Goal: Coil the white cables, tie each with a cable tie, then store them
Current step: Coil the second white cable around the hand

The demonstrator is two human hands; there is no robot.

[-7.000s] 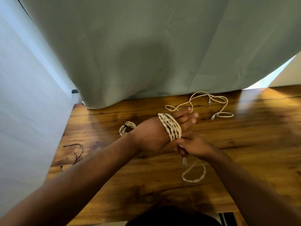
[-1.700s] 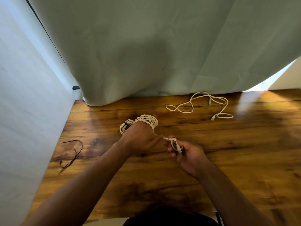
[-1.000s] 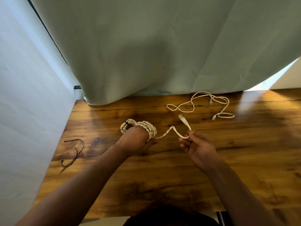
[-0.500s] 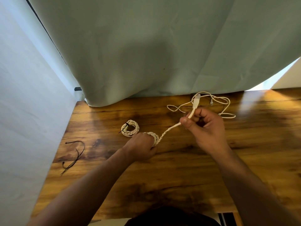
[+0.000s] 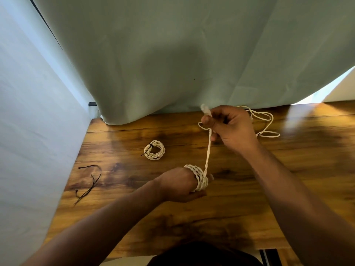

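Note:
A white twisted cable [image 5: 199, 177] is wound in several turns around the fingers of my left hand [image 5: 177, 184], low over the wooden table [image 5: 249, 189]. Its free end runs up to my right hand [image 5: 231, 127], which grips it near the plug, raised above the table's back. A finished white coil [image 5: 154, 150] bound with a black tie lies left of centre. A loose white cable [image 5: 266, 121] sprawls at the back, partly hidden behind my right hand. Black cable ties [image 5: 89, 181] lie at the left edge.
A pale green cloth [image 5: 172, 64] hangs behind the table and a white sheet [image 5: 28, 131] closes off the left side. A dark strip [image 5: 269, 256] shows at the table's near edge.
My right hand has pulled the free end up and back, drawing it taut. My left hand has drifted right and nearer, away from the tied coil, with the turns still on its fingers.

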